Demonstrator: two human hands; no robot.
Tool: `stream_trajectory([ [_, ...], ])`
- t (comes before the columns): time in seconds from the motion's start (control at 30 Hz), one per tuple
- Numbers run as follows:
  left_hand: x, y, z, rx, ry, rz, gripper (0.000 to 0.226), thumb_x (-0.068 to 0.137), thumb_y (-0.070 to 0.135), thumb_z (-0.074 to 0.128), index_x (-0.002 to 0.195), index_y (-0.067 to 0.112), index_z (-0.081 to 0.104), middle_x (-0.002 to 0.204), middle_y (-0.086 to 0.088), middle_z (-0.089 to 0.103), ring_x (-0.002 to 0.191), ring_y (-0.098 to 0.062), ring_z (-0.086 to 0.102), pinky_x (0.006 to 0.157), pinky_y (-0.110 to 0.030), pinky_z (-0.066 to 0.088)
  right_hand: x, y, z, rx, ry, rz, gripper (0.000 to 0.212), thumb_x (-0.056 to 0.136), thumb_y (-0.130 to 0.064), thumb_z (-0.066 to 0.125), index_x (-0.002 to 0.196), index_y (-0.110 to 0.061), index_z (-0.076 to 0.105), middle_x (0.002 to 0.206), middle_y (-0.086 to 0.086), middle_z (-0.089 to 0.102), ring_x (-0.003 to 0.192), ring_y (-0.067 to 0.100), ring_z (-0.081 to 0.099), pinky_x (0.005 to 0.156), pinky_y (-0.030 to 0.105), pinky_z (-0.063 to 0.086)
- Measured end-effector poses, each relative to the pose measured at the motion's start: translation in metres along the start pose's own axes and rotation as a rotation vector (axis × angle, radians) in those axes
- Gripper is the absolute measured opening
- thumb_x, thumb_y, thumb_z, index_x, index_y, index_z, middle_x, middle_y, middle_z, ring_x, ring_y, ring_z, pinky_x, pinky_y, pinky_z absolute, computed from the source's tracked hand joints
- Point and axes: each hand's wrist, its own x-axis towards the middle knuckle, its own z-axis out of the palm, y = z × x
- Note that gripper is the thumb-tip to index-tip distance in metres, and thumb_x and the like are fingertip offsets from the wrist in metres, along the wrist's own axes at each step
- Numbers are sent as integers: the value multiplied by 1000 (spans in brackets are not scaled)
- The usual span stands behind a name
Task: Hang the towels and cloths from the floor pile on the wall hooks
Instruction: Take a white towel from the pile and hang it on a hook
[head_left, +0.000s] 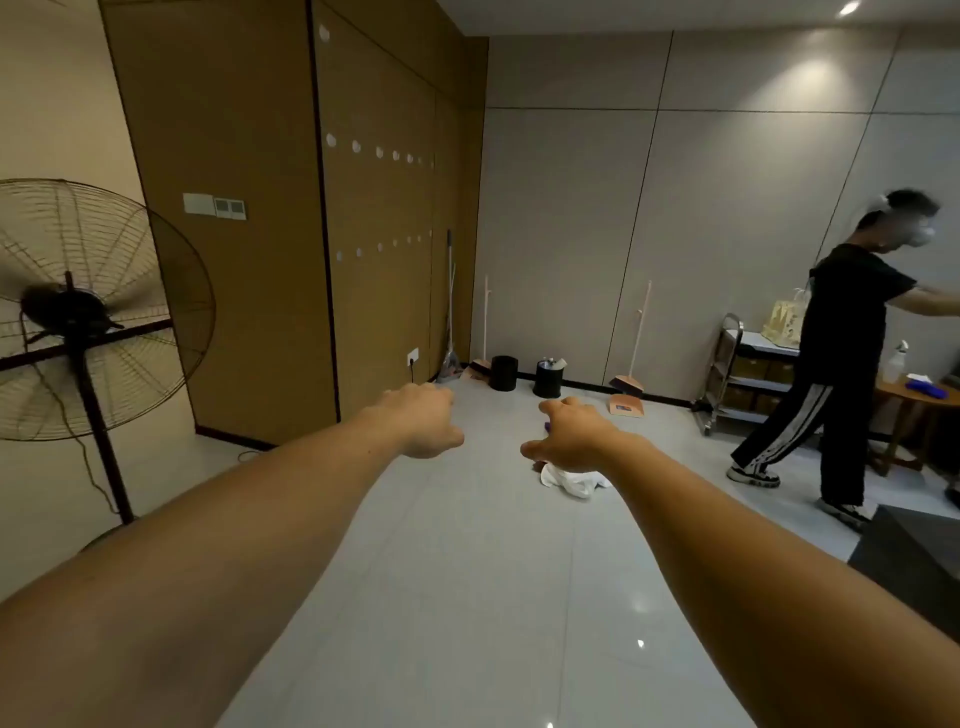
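A small pile of cloths lies on the pale tiled floor ahead, with a white cloth (571, 480) showing on the near side. My right hand (571, 434) is stretched forward in front of the pile, fingers loosely curled, and hides most of it. My left hand (423, 421) is held out level beside it, relaxed, holding nothing. Two rows of round white wall hooks (379, 152) run along the brown wall panel on the left; no cloth hangs on them.
A large standing fan (78, 312) is at the left. Brooms, a dustpan (626, 402) and two black bins (548, 378) line the far wall. A person in black (836, 353) walks at the right near a metal trolley (727, 374) and a wooden table.
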Motion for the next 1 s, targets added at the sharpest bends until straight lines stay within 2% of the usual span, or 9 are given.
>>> stream_trajectory([
  [0.17, 58, -40, 1, 16, -26, -18, 52, 90, 45, 49, 135, 19, 44, 126, -5, 52, 101, -22, 54, 87, -39, 51, 57, -12, 6, 20, -3, 42, 82, 84, -52, 64, 150, -19, 28, 151, 11, 34, 131, 33, 40, 105, 45, 39],
  [0.37, 134, -64, 12, -7, -40, -6, 51, 88, 44, 48, 133, 19, 46, 124, -5, 52, 100, -23, 53, 87, -41, 50, 136, -2, 11, 15, -12, 61, 80, 84, -53, 65, 148, -19, 30, 150, 10, 36, 130, 33, 41, 104, 45, 40],
  [0.57, 222, -67, 18, -1, -39, -14, 56, 89, 44, 48, 138, 18, 41, 132, -7, 48, 110, -27, 52, 90, -41, 48, 229, 27, 12, 10, -11, 22, 81, 84, -54, 64, 149, -20, 29, 152, 10, 34, 134, 33, 38, 107, 45, 37],
  [0.67, 266, -66, 17, 5, -38, -26, 48, 90, 43, 49, 131, 18, 46, 125, -8, 51, 104, -27, 52, 84, -38, 48, 272, 45, 6, 25, -17, 19, 82, 83, -55, 64, 149, -20, 30, 151, 10, 34, 134, 33, 39, 108, 45, 37],
  [0.83, 333, -61, 25, 19, -46, -21, 44, 90, 43, 48, 127, 18, 48, 121, -7, 53, 98, -24, 52, 86, -40, 49, 339, 74, 5, 29, -26, 12, 81, 83, -55, 64, 148, -20, 30, 151, 10, 34, 134, 33, 39, 108, 45, 38],
  [1.0, 407, -71, 36, 68, -77, -2, 52, 90, 44, 46, 135, 18, 44, 131, -7, 49, 110, -26, 51, 92, -43, 46, 410, 94, 11, 30, -50, 11, 80, 84, -54, 63, 149, -20, 30, 152, 11, 33, 133, 33, 39, 107, 45, 37],
])
